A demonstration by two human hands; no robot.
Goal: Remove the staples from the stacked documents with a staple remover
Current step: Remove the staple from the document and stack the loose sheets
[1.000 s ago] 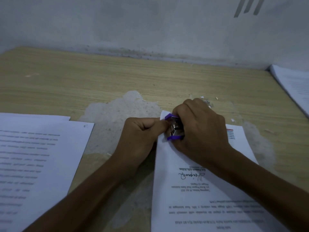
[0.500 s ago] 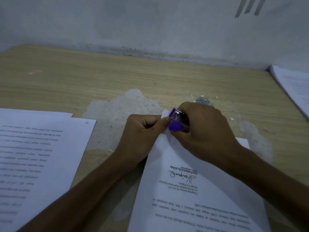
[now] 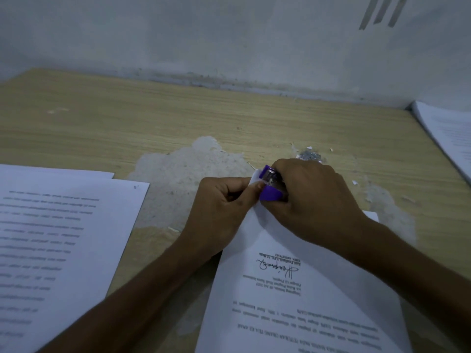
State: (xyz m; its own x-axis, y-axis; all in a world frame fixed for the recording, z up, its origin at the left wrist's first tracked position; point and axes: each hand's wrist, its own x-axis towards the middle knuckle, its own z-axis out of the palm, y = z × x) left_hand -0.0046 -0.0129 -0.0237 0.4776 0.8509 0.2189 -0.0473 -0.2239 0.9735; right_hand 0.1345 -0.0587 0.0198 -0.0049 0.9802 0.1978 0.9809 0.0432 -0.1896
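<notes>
I see my right hand (image 3: 313, 200) curled tight around the purple staple remover (image 3: 270, 186). The remover is at the far corner of the document (image 3: 293, 289) on the table (image 3: 178, 118). My left hand (image 3: 221, 212) pinches that same corner. A little heap of staples (image 3: 309, 156) lies just behind. More papers (image 3: 58, 238) sit at my left.

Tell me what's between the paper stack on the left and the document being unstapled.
In the head view, the left hand and its forearm lie between the left stack and the document, over a worn grey patch of the wooden table.
</notes>
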